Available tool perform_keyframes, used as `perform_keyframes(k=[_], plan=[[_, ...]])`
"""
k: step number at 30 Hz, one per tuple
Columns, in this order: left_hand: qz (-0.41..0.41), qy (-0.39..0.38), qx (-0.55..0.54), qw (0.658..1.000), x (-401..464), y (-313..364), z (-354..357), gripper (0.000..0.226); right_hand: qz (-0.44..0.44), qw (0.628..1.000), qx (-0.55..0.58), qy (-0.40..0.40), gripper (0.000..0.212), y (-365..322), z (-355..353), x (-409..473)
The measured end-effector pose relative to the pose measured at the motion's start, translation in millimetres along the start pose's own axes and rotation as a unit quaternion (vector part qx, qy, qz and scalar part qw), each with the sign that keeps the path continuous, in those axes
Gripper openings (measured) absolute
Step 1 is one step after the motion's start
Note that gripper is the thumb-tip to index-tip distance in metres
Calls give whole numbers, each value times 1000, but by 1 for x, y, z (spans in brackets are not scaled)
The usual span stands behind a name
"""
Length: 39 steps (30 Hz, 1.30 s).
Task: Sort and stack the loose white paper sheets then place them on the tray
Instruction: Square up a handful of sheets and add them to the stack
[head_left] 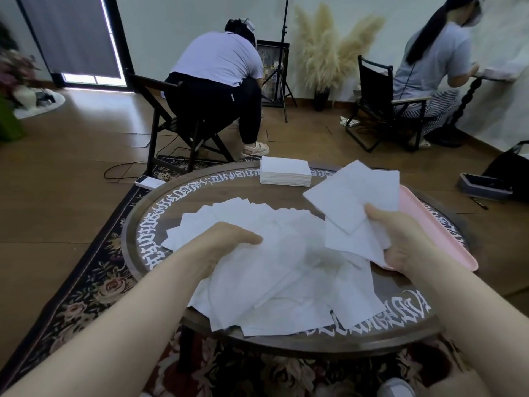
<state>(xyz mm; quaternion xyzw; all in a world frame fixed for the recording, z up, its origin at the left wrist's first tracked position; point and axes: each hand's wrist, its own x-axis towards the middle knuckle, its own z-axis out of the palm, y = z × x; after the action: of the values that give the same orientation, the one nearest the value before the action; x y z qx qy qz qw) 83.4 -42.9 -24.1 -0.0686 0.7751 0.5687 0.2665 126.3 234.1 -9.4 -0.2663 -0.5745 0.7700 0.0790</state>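
The fingers of the right hand (400,239) are curled round a fanned bunch of held sheets (355,196), thumb on top and the other fingers hidden beneath the paper, so the bunch stands up and away from the palm, its corners splayed rather than squared. The left hand (226,242) lies on the loose white paper sheets (280,270), its fingertips tucked under or into the top layer; whether they pinch a sheet or only press on it cannot be told. That heap spreads across the middle of the round desk (134,224), directly between the two hands and partly under the right one. The pink tray (429,222) lies just behind and to the right of the right hand, its long axis running away from the person toward the far right; the right hand is plainly the nearer one to it. A squared stack (284,171) sits on the far edge of the desk. By my judgement, gathering is under way and the tray holds nothing visible as yet.
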Motion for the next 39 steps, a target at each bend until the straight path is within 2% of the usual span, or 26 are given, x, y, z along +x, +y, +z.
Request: perform_keyframes(k=[4,7,10,11,13,15,18,21,26,28,31,33,36,39], plan=[[6,-44,76,996,4,-5,12,35,7,1000,-15,-17,10,2,6,-4],[24,-76,111,991,2,-7,24,21,-1,1000,-18,-15,8,0,8,-6],[79,-48,128,987,-1,-3,32,9,-2,1000,-18,-19,9,0,6,-7],[110,-24,107,988,-2,1,32,3,-2,1000,-10,-21,11,-1,5,-8],[182,38,17,982,-4,9,30,9,0,999,16,-38,20,-4,3,-10],[240,87,-95,962,-6,17,26,12,-2,996,42,-84,31,-7,2,-14],[268,86,-172,944,-10,22,27,13,-21,983,35,-181,47,-9,6,-21],[270,27,-166,948,-12,21,37,21,-31,972,8,-233,52,-8,17,-27],[223,-66,-223,947,-13,26,43,37,-90,965,-70,-238,45,-1,38,-37],[199,-53,-259,944,-11,25,40,38,-108,958,-13,-264,44,-3,41,-39],[165,-6,-305,938,-6,22,37,18,-106,940,58,-320,46,-10,41,-39],[152,14,-332,931,-4,23,35,16,-104,943,31,-315,40,-9,43,-37],[176,2,-364,914,-7,28,33,22,-81,959,-58,-266,34,0,44,-32],[179,-15,-396,901,-12,30,33,20,-79,954,-145,-251,38,7,42,-29]])
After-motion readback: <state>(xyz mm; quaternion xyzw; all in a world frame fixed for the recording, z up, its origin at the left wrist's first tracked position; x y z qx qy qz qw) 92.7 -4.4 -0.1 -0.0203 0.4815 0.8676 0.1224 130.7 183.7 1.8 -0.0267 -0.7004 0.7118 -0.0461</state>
